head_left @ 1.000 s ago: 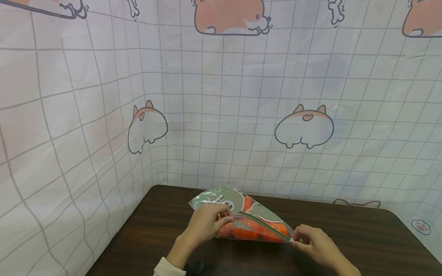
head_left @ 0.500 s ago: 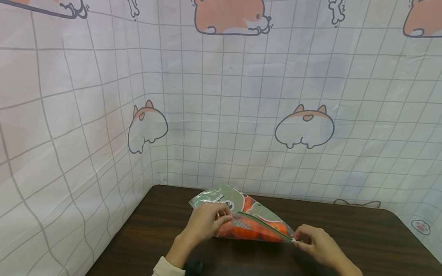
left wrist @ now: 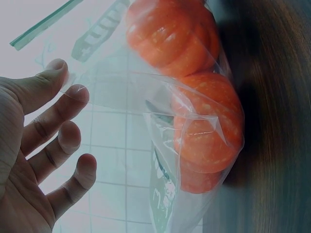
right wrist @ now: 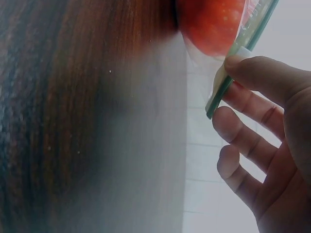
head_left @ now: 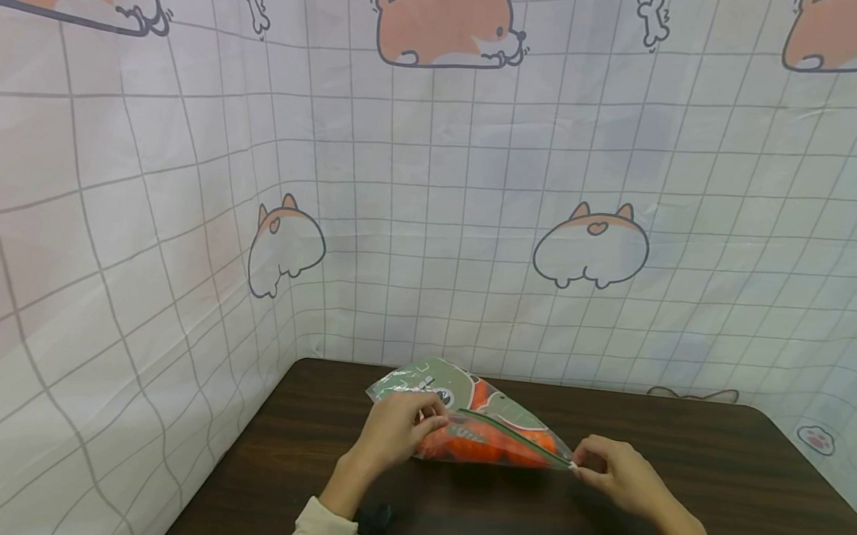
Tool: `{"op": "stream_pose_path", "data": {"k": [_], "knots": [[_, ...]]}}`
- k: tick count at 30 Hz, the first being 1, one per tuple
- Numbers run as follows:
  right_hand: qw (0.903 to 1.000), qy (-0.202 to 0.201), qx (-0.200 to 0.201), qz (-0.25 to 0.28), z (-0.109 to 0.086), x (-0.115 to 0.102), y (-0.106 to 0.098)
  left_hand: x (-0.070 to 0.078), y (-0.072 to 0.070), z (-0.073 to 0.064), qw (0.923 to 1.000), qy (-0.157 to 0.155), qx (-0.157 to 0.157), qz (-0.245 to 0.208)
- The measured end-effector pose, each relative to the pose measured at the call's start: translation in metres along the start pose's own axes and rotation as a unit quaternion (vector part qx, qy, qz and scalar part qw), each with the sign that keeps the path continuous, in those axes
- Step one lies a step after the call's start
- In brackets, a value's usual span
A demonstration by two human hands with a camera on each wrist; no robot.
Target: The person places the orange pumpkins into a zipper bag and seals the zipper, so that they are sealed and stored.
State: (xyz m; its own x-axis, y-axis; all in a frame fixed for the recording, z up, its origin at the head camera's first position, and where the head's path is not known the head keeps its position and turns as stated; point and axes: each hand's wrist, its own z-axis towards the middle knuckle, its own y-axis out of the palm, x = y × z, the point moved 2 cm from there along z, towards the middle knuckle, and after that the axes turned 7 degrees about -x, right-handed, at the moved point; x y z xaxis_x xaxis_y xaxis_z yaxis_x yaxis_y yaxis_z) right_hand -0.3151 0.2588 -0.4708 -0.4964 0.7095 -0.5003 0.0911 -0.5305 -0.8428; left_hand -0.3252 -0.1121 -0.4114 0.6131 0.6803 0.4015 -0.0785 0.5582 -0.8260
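A clear zip bag (head_left: 434,375) with a green printed panel lies on the dark table, with several ribbed orange-red tomatoes (head_left: 478,445) inside. My left hand (head_left: 393,425) pinches the edge of the plastic between thumb and index finger, its other fingers spread apart in the left wrist view. At the bag's right corner, my right hand (head_left: 617,471) pinches the end of the green zip strip (right wrist: 262,26). A white slider (right wrist: 243,52) sits on the strip, right at the thumb tip. Between the two hands the strip runs slantwise above the tomatoes (left wrist: 209,121).
The brown wooden table (head_left: 715,455) reaches back to a white checked curtain (head_left: 430,236) with cartoon dogs, which also hangs along the left side. A small dark object (head_left: 374,520) lies by the left sleeve (head_left: 324,526).
My right hand has shifted slightly right with the strip's end, and my left hand slightly left. The zip strip looks drawn a little longer; the tomatoes have hardly moved.
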Motion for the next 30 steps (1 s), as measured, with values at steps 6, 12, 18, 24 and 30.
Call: {"op": "stream_pose_path", "data": {"k": [6,12,18,24,30], "knots": [[1.0000,0.002,0.000,-0.005,0.0001,0.0038,0.0002,-0.0007,-0.0007,-0.0004,1.0000,-0.004,0.002,-0.003],[1.0000,0.005,-0.002,0.002,-0.0009,0.0052,-0.0006,-0.0027,-0.0002,0.0001,1.0000,0.000,0.006,0.005],[1.0000,0.001,-0.007,0.004,-0.0027,0.0053,-0.0022,-0.0038,-0.0006,-0.0003,0.9999,-0.004,0.008,0.007],[0.9999,0.010,-0.007,-0.002,-0.0043,0.0063,-0.0041,-0.0043,-0.0010,-0.0005,1.0000,-0.005,0.007,0.001],[0.9999,0.011,-0.003,-0.011,-0.0060,0.0088,-0.0053,-0.0046,-0.0014,-0.0006,1.0000,-0.005,0.008,-0.003]]}}
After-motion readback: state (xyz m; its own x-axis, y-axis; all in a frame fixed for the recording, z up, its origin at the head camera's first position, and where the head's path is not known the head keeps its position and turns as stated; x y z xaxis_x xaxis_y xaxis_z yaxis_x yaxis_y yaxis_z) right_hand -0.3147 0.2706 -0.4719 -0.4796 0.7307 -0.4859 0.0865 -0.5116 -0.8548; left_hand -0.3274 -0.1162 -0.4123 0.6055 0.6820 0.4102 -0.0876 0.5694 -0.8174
